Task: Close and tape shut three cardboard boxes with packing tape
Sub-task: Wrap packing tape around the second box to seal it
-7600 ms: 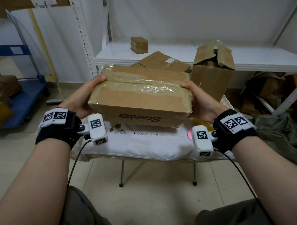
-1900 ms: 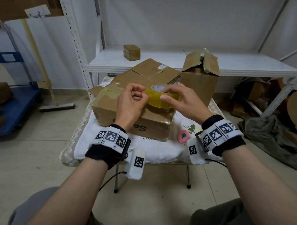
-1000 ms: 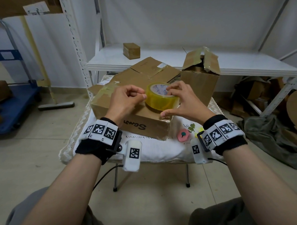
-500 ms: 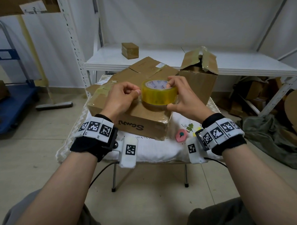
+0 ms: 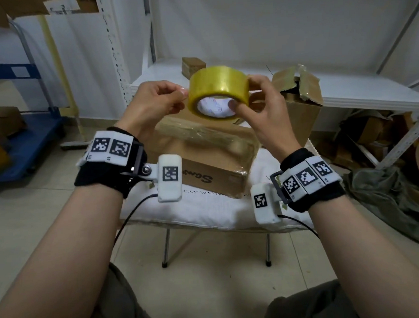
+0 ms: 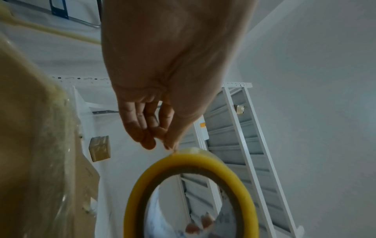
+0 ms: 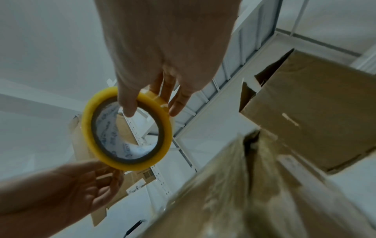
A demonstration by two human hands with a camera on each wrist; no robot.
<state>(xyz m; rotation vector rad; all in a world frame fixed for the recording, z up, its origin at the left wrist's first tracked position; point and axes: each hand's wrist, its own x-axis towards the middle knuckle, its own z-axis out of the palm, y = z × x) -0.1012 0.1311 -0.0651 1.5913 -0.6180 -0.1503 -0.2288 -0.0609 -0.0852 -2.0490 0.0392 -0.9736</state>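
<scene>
Up in front of the chest, the roll of yellow packing tape (image 5: 218,91) is held in the air above the taped cardboard box (image 5: 203,154), clear of it. The right hand (image 5: 264,113) grips the roll from the 3 o'clock side: the thumb reaches into the core while the other fingers curl over the outer face, as the right wrist view (image 7: 127,128) shows plainly. The left hand (image 5: 153,106) sits at the roll's 9 o'clock edge with its fingers bunched together; thumb and fingertips (image 6: 150,140) pinch at the rim of the roll, where a sliver of loose tape end seems to lift, though it is too small to be sure. The two hands are close, parted only by the roll's width. That taped box lies on a white cushion (image 5: 205,207) on a small folding stand. An open-flapped cardboard box (image 5: 297,99) stands at 2 o'clock from the roll, and a small brown box (image 5: 193,64) rests on the white shelf (image 5: 345,95) at 12 o'clock.
</scene>
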